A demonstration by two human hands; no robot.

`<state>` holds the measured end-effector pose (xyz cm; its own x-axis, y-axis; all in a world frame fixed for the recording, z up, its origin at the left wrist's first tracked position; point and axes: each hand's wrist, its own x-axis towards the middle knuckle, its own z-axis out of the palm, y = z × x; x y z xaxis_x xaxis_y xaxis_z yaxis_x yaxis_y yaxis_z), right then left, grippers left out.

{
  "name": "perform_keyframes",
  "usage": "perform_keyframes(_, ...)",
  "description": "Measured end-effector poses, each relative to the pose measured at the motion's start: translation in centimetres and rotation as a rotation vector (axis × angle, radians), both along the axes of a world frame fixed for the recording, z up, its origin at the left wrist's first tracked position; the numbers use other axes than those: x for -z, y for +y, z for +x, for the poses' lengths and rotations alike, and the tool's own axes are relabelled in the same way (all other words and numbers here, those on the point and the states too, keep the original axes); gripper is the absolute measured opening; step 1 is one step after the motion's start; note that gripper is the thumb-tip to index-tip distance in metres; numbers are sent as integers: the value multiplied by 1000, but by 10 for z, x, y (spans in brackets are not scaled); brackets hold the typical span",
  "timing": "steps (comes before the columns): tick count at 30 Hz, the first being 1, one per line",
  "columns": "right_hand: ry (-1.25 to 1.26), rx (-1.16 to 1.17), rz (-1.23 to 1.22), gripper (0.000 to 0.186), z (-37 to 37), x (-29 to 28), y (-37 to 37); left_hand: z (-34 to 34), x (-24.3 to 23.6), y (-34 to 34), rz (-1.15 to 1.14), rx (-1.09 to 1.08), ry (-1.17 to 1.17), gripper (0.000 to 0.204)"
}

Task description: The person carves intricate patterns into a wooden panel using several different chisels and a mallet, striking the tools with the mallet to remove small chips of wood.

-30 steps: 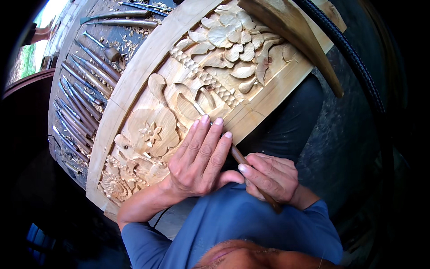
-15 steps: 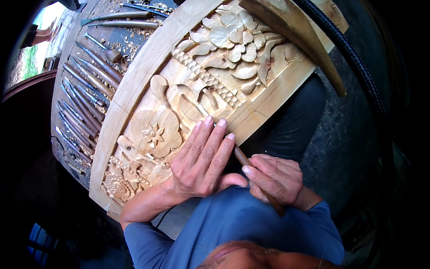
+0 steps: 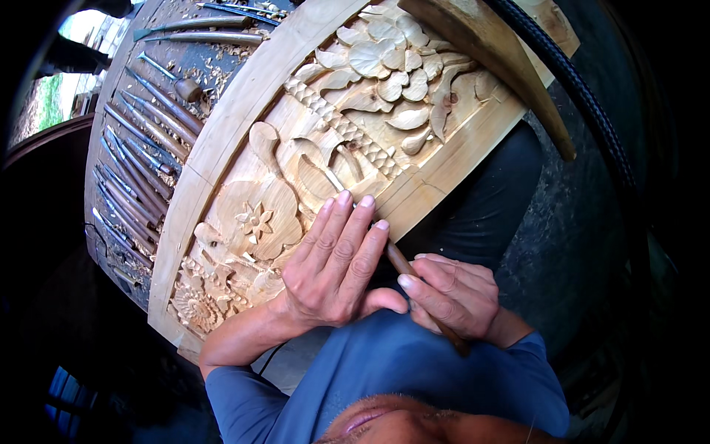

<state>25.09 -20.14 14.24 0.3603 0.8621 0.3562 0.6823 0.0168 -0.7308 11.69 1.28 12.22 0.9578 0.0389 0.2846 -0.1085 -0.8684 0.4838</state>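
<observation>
My left hand [image 3: 336,266] lies palm down with fingers stretched out, its fingertips pressing over the metal shank of a carving chisel at the panel's lower edge. My right hand [image 3: 451,296] grips the brown wooden handle [image 3: 399,259] lower down. The chisel's thin blade reaches up-left beyond my left fingertips onto a carved leaf; its cutting tip is hard to make out. The pale wooden panel [image 3: 444,177] carries raised flowers [image 3: 377,59], leaves, a faceted band [image 3: 347,129] and a small star-shaped flower [image 3: 255,218].
Many chisels [image 3: 148,185] lie among shavings on a dark bench [image 3: 207,70] left of the panel. A curved wooden bar [image 3: 495,55] crosses the panel's upper right, beside a dark cord [image 3: 584,96]. Dark shapes, apparently part of another person [image 3: 78,55], show at top left.
The panel and my hands sit slightly right in the view compared with a second ago, grip unchanged. At top left, the other person's bare skin has given way to dark shapes.
</observation>
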Motion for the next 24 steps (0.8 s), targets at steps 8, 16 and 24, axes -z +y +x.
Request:
perform_keyframes(8,0,33,0,38,2,-1,8,2,1,2,9,-25,-8,88)
perform_keyframes(16,-5,28,3,44,-3,-8,4,0,-2,2,1,4,8,89)
perform_keyframes(24,-39,71,30,37,-6,-2,9,0,0,2,-3,0,4,90)
